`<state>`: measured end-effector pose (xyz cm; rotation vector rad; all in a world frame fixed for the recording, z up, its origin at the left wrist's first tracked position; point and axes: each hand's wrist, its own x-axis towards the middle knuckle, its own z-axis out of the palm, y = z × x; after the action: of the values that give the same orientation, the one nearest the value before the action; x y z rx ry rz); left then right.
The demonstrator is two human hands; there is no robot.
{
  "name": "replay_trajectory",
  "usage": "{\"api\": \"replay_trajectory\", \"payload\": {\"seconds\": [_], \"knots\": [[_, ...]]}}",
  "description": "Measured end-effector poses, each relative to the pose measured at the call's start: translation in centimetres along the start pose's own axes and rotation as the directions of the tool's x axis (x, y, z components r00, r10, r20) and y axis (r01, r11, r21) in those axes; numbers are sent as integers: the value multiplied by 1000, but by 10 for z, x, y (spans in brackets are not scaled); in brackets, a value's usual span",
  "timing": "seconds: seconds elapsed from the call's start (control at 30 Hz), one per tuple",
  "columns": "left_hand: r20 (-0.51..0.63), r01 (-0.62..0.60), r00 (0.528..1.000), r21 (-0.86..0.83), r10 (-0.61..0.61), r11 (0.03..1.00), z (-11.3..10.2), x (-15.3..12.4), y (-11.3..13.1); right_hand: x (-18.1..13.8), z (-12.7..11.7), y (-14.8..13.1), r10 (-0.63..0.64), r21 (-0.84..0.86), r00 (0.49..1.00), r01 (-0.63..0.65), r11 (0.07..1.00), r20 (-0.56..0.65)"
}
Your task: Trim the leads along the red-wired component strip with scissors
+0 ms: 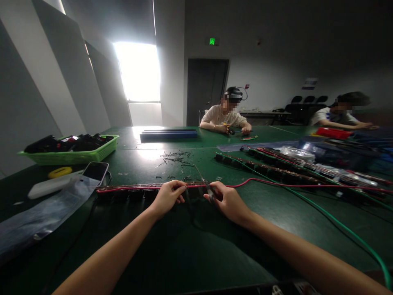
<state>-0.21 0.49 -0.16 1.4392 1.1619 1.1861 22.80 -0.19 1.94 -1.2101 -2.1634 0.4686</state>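
Observation:
A long black strip of segments (135, 196) lies across the green table in front of me, with a red wire (123, 188) running along its top. My left hand (168, 196) is closed in a pinch at the middle of the strip, beside the wire; what sits between its fingertips is too small to make out. Just right of it, my right hand (227, 200) grips what looks like scissors (210, 191), whose thin blade points up and away to the left. Below the fingers, a dark narrow shape is blurred. Thin black offcuts (176, 157) lie scattered behind the strip.
At left are a green basket (101, 153) of black parts, a phone (95, 173), yellow tape (60, 172) and a plastic bag (52, 213). More wired strips (270, 170) and a green wire (337, 223) stretch rightward. Two people (225, 114) sit across the table.

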Motion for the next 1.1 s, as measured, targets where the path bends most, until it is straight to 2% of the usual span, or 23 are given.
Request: {"api": "replay_trajectory", "payload": {"seconds": [0.27, 0.53, 0.73, 1.1], "knots": [[1, 10, 1000, -7, -10, 1000, 1, -1, 2, -6, -1, -11, -94, -87, 993, 100, 991, 73], [8, 23, 1000, -26, -23, 999, 1, -2, 2, -6, -3, -13, -107, -147, 991, 119, 982, 86], [1, 28, 1000, -36, -28, 999, 1, 0, 2, -8, 3, -11, -156, -286, 982, 182, 941, 110], [9, 30, 1000, -17, -29, 999, 0, 0, 2, -7, 5, -9, -119, -318, 984, 156, 935, 132]]}}
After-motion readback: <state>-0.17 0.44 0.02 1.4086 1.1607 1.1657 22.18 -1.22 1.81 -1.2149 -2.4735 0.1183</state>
